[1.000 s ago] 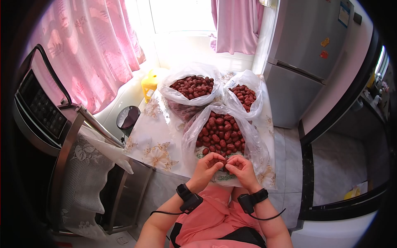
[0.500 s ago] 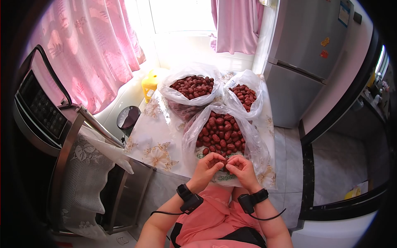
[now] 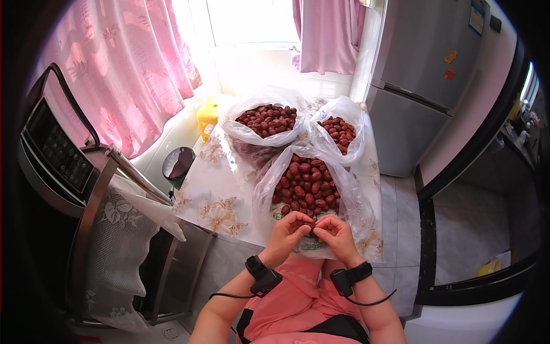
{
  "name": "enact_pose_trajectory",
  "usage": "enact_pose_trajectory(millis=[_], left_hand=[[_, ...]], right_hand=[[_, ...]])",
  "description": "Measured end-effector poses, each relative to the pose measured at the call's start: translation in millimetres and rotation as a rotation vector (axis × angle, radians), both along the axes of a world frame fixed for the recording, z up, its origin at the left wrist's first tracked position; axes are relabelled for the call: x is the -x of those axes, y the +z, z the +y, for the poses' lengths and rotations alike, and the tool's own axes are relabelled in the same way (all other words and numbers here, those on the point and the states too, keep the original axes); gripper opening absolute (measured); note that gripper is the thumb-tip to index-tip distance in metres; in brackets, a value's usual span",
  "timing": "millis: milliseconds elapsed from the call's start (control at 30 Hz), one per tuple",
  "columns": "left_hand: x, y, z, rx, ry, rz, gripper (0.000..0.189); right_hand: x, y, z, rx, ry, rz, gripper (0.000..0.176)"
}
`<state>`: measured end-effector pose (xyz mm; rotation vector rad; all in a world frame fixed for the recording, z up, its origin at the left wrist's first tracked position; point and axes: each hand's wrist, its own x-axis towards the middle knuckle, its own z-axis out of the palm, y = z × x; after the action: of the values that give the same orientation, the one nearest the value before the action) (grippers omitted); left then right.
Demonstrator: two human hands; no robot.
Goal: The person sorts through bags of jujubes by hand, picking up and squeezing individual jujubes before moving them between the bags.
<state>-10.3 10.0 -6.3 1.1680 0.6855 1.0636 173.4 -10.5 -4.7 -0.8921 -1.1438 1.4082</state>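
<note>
My left hand (image 3: 288,233) and my right hand (image 3: 336,236) meet at the front of the nearest plastic bag (image 3: 265,198). Between their pinched fingertips is a red date (image 3: 311,225), largely covered by the fingers. Many more wrinkled red dates (image 3: 306,182) fill this bag just beyond my hands. Behind it stand two more open plastic bags of dates, a large one (image 3: 293,139) at the back left and a smaller one (image 3: 358,143) at the back right. A black band with a small box and cable sits on each wrist.
The bags stand on a table with a flowered cloth (image 3: 216,221). A yellow stool (image 3: 207,117) and a dark round-lidded bin (image 3: 178,163) are beyond its left side. To the right rises a grey refrigerator (image 3: 427,63); a lace-covered appliance (image 3: 123,241) is at left.
</note>
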Motion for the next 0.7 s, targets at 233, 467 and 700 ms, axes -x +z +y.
enact_pose_trajectory(millis=[233, 467, 700], left_hand=[[-0.4, -0.4, 0.3, 0.014, -0.01, -0.027, 0.019], [0.0, -1.6, 0.1, 0.005, -0.002, -0.013, 0.018], [-0.4, -4.0, 0.7, -0.004, 0.004, -0.003, 0.017]], right_hand=[[0.0, -0.3, 0.2, 0.015, 0.0, 0.013, 0.006], [0.5, 1.1, -0.5, 0.009, -0.004, 0.014, 0.006], [0.1, 1.3, -0.1, -0.011, -0.005, -0.007, 0.005]])
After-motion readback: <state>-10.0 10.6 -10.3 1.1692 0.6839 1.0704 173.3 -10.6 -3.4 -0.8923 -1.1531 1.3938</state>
